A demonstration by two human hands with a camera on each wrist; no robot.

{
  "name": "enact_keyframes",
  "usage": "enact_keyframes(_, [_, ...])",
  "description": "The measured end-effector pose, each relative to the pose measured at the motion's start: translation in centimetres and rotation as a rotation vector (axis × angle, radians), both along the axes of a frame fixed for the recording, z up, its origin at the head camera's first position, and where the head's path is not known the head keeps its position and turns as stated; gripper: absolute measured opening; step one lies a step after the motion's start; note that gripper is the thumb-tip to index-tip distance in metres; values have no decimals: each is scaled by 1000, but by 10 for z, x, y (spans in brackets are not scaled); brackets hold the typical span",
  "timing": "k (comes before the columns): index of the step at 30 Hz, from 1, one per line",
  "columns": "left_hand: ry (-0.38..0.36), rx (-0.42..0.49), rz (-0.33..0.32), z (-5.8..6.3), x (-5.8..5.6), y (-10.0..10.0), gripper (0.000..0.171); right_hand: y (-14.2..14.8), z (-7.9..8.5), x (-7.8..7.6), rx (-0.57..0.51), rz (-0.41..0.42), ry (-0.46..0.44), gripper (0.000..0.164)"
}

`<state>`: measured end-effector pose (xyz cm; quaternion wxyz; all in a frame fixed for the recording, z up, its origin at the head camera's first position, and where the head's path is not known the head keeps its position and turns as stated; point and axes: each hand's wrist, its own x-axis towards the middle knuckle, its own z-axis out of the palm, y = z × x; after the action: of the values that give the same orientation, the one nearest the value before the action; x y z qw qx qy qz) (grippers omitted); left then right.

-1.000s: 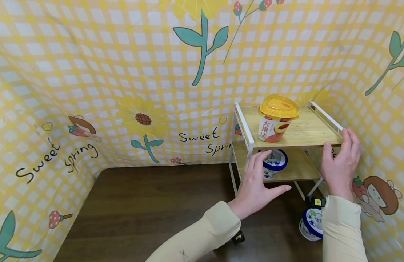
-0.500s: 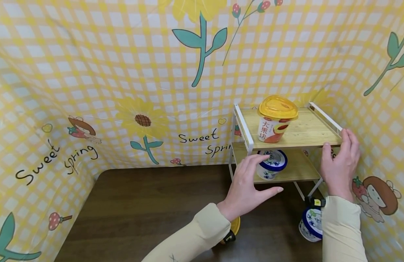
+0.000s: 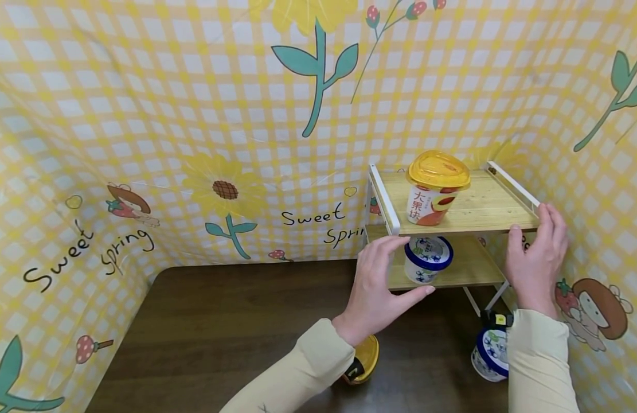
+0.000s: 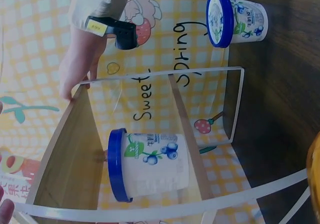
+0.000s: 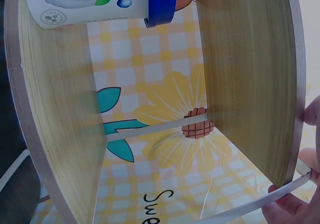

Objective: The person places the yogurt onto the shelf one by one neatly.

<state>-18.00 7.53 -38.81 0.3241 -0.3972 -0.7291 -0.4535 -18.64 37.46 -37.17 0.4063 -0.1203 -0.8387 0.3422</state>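
A small two-tier rack (image 3: 483, 212) with wooden shelves and a white metal frame stands at the right. My right hand (image 3: 537, 261) holds its top shelf at the front right corner, thumb at the front edge and fingers by the side rail. My left hand (image 3: 375, 284) is at the front left post, fingers extended and thumb spread, with nothing in its grasp. A yellow-lidded fruit yogurt cup (image 3: 436, 192) stands upright on the top shelf. Below, a blue-lidded blueberry yogurt tub (image 4: 155, 164) is upright on the lower shelf, just right of my left fingertips.
Another blue-lidded tub (image 3: 491, 355) stands on the dark wooden table (image 3: 235, 321), partly behind the right sleeve. A yellow-lidded cup (image 3: 368, 361) is partly hidden under the left wrist. Yellow checked cloth (image 3: 204, 103) walls in the back and sides.
My left hand has drawn back to the left, away from the front of the lower tub, uncovering it and the yellow lid beneath my wrist. My right hand has stayed at the corner.
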Motion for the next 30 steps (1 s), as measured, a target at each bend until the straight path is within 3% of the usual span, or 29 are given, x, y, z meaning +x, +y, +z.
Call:
enact_keyframes(9, [56,5,29,6,-7,-5,93,0,1,1,-3,-1,-17,63])
enact_keyframes(23, [55,-97,34,15,-27,-9,99,0,0,1,0,-6,-22,63])
enact_keyframes(30, [71,-148,22,21,-42,-9,99,0,0,0,0,-4,-24,63])
